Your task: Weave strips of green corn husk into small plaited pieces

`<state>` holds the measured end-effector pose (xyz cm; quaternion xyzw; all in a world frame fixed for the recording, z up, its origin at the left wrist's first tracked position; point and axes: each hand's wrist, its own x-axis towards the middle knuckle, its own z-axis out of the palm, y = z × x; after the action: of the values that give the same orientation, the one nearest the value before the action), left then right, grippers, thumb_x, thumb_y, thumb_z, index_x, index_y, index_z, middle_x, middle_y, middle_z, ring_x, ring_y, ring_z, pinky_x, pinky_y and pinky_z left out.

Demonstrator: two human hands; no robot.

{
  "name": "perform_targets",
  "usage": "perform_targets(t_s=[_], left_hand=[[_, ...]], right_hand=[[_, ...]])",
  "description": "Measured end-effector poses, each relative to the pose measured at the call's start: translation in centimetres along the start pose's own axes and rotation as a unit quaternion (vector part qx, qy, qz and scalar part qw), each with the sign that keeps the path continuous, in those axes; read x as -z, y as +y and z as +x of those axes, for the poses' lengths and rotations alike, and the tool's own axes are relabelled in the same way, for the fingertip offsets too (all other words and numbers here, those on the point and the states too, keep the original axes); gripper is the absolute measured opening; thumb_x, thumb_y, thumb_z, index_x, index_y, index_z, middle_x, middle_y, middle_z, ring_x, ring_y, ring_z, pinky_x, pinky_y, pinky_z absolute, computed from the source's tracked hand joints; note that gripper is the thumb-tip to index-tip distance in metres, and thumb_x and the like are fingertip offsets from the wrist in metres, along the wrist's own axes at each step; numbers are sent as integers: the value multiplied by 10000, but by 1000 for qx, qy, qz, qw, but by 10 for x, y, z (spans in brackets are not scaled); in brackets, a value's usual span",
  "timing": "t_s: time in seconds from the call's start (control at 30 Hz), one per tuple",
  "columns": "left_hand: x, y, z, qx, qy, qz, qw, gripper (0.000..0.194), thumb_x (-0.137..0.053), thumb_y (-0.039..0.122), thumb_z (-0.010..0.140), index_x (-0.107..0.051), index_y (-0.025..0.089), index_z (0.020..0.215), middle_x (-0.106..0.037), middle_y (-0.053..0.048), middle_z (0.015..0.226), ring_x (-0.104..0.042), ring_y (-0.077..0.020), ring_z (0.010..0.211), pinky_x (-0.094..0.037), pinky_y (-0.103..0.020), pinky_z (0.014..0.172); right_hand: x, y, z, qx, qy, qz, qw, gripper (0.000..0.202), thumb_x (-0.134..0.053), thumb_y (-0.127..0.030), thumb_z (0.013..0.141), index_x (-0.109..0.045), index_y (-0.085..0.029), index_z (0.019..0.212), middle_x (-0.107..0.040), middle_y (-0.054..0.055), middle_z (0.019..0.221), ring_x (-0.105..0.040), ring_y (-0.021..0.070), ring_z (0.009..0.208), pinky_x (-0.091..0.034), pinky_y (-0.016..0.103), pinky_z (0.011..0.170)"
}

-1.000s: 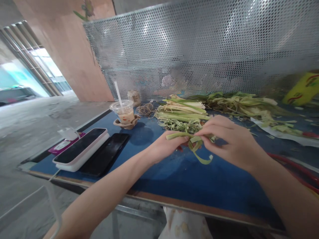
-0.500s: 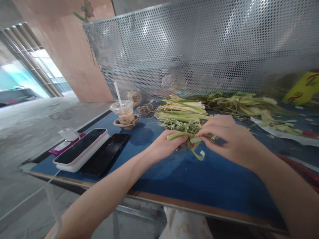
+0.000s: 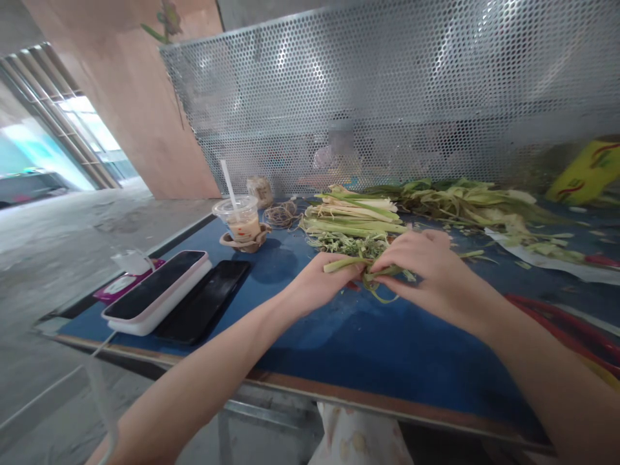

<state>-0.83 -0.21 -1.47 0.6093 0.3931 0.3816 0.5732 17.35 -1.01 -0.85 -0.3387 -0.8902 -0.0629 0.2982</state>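
My left hand (image 3: 323, 279) is closed around a green leafy stalk (image 3: 338, 264), whose cut end sticks out to the left past the thumb. Thumb and fingertips of my right hand (image 3: 419, 266) pinch the same stalk at its leafy side, close against the left fingers. A thin curled strip of leaf (image 3: 385, 299) dangles below the fingers. Just behind both hands lies a bundle of pale green stalks (image 3: 356, 219), with a pile of wilted shredded greens (image 3: 351, 243) in front of it.
A plastic cup with a straw (image 3: 243, 223) sits in a cardboard holder. Two phones lie left, one on a white block (image 3: 157, 294), one black (image 3: 206, 303). Twine (image 3: 282, 214), loose leaves (image 3: 465, 201) and a red-rimmed item (image 3: 557, 326) lie about. A perforated metal panel (image 3: 387, 84) stands behind.
My right hand has shifted slightly left, nearer to my left hand, and its fingers have moved along the stalk. The hanging strip has dropped partly behind the fingers. My left hand stays put.
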Motion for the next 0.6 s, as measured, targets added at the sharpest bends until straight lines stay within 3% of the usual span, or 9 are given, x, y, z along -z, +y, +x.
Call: perform_targets(t_s=[0.17, 0.4, 0.6], left_hand=[[-1, -2, 0, 13, -11, -47, 999, 152, -587, 218, 738, -681, 101, 765, -652, -30, 725, -573, -120, 669, -465, -286, 734], [-1, -1, -1, 17, -19, -54, 998, 158, -587, 208, 745, -706, 119, 800, -677, -34, 759, -580, -120, 695, -463, -271, 725], [-1, -1, -1, 3, -31, -42, 999, 177, -588, 229, 758, -701, 108, 819, -676, -50, 804, -584, -131, 731, -466, -280, 741]], right_hand=[[-6, -4, -1, -25, 33, -5, 999, 104, -545, -145, 765, -580, -226, 711, -647, -2, 753, -531, 178, 769, -317, 338, 704], [-6, -7, -3, -102, 43, 40, 993, 88, -590, -183, 752, -620, -258, 718, -653, -10, 767, -550, 197, 824, -297, 404, 781], [-7, -6, -1, -91, 40, 31, 995, 92, -587, -160, 739, -596, -232, 682, -644, 14, 705, -486, 218, 812, -363, 389, 726]])
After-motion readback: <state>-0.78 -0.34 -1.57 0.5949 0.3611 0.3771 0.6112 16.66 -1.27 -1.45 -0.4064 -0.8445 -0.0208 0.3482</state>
